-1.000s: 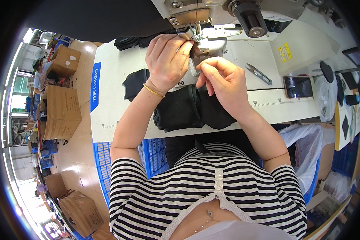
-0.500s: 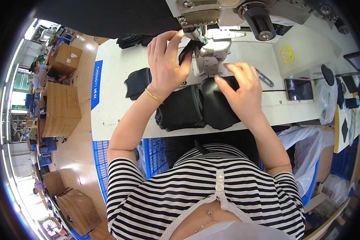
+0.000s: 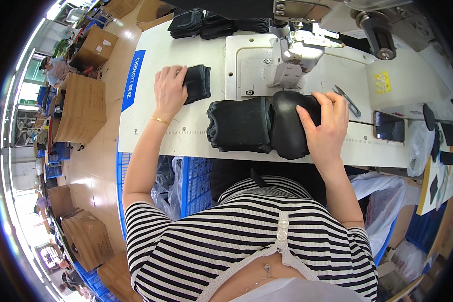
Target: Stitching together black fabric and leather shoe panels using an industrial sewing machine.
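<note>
Fingers [image 3: 335, 104]: left hand [image 3: 170, 92] curled at black stack [image 3: 199, 83], grip unclear; right hand [image 3: 328, 128] spread on glossy pad [image 3: 288, 126] (blue label [image 3: 134, 80], white lettering).

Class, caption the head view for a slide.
Left hand touches a small black layered stack; right hand, a glossy black rounded piece.

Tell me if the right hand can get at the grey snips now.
Probably yes: the snips lie on the white table just beside the right hand, nothing seen on top; it might just leave the smooth black piece it touches.
</note>
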A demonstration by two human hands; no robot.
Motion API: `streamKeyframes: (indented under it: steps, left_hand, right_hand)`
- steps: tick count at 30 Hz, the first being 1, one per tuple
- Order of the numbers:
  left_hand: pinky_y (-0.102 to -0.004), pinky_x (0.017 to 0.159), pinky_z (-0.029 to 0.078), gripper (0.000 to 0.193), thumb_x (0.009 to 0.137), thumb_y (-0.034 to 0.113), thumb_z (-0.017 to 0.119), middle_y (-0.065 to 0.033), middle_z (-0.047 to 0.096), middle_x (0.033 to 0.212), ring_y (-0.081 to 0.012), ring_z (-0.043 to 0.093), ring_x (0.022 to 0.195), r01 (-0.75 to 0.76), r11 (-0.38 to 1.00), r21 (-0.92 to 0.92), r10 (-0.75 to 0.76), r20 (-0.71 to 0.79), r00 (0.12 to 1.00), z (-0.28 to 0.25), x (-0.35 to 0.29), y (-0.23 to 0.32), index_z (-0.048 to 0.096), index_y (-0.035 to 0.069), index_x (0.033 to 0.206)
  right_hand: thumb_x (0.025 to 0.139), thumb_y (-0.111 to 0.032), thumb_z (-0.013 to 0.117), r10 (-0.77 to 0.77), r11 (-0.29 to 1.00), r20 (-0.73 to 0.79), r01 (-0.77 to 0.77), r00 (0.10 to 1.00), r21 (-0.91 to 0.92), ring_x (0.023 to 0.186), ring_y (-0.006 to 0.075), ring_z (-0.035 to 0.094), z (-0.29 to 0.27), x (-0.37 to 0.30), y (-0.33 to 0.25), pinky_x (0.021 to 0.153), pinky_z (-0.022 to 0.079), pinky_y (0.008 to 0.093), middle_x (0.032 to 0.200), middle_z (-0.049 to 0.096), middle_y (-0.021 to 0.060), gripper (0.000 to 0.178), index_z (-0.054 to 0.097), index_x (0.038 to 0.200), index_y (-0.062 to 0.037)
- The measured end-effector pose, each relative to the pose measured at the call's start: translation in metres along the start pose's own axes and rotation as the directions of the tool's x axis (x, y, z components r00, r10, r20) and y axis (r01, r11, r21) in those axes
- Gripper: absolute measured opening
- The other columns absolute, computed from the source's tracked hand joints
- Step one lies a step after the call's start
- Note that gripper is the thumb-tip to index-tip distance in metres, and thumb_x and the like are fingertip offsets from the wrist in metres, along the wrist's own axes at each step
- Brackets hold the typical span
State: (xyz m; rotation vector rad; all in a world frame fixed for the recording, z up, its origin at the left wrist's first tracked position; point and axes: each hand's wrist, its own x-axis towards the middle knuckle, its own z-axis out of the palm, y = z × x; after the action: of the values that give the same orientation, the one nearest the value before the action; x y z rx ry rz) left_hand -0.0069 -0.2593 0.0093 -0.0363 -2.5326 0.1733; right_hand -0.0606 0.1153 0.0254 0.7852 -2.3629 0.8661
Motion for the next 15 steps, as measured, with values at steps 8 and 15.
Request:
streamKeyframes:
  steps: [8,15]
  left_hand:
    - [-0.0367,0.095,0.044,0.034,0.082,0.011,0.069,-0.0142,0.060,0.113,-0.0318,0.056,0.108,0.158,0.743,-0.650,-0.003,0.232,0.973,-0.051,0.023,0.090,0.064,0.000,0.113]
    - [-0.0362,0.082,0.047,0.020,0.078,0.009,0.074,-0.0102,0.065,0.095,-0.0277,0.060,0.090,0.093,0.790,-0.606,-0.017,0.130,0.991,-0.047,0.016,0.141,0.071,0.001,0.096]
  right_hand:
    - [0.084,-0.005,0.067,-0.044,0.997,0.025,0.043,0.999,0.059,0.084,0.0307,0.056,0.001,-0.001,0.008,0.078,0.044,0.0399,0.089,0.057,0.0145,0.035,0.058,0.117,0.0019]
    - [0.086,-0.001,0.065,0.116,0.973,0.032,-0.120,0.993,0.196,0.083,0.0289,0.059,-0.004,-0.004,0.006,0.075,0.048,0.0379,0.093,0.061,0.0166,0.034,0.057,0.119,0.0034]
